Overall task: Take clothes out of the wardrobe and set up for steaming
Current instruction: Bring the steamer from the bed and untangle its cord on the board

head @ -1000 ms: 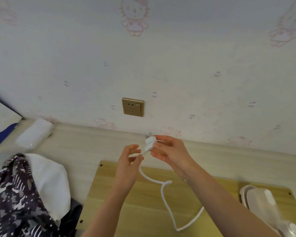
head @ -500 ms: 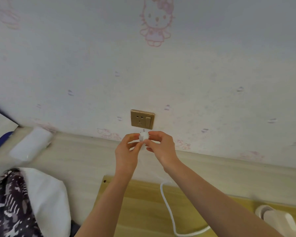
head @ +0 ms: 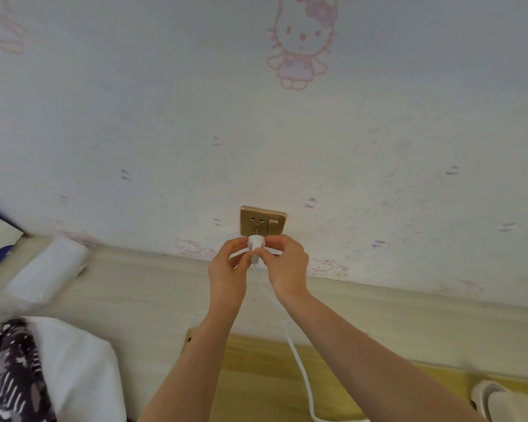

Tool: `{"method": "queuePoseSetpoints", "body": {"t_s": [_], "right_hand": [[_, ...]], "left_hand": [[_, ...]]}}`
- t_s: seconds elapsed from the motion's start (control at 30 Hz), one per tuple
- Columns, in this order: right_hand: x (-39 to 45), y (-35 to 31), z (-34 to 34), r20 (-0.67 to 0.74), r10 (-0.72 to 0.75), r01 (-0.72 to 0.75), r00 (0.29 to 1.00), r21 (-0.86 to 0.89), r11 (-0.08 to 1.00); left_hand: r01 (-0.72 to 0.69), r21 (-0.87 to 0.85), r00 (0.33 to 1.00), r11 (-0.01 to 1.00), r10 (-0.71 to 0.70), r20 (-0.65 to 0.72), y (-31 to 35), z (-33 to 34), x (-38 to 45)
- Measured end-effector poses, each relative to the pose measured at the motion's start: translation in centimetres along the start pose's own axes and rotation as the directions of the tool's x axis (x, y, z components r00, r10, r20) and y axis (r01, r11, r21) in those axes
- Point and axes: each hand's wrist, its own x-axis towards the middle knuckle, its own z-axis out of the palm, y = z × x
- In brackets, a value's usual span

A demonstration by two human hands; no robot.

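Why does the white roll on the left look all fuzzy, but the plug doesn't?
In the head view, the white roll near the left edge is smeared by blur, while the small white plug and gold wall socket at the centre stay fairly sharp; the light is soft, without glare.

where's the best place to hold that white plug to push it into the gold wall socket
Grip the plug by the sides of its round body, coming from left and right, as the left hand and right hand pinch it now. Its prongs point at the socket, so the front must stay free, and the cord leaves its rear. That probably leaves only the flanks for a straight push.
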Motion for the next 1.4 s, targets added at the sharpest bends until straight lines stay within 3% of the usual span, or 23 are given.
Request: {"method": "queuePoseSetpoints", "body": {"t_s": [0.7, 1.0, 1.4], "right_hand": [[0.2, 0.2, 0.6, -0.07, -0.124, 0.119, 0.99, -0.072, 0.99], [0.7, 0.3, 0.9, -0.096, -0.143, 0.141, 0.985, -0.02, 0.99], [0.8, 0.4, 0.2, -0.012, -0.208, 0.207, 0.978, -0.085, 0.975]], "left_hand": [[0.007, -0.027, 1.0, 1.0, -0.007, -0.012, -1.0, 0.3, 1.7], [0.013, -0.013, 0.999, 1.0, -0.013, -0.042, -0.8, 0.4, 2.1], [-0.021, 0.018, 1.0, 1.0, 0.022, -0.021, -0.4, 0.6, 1.6]]}}
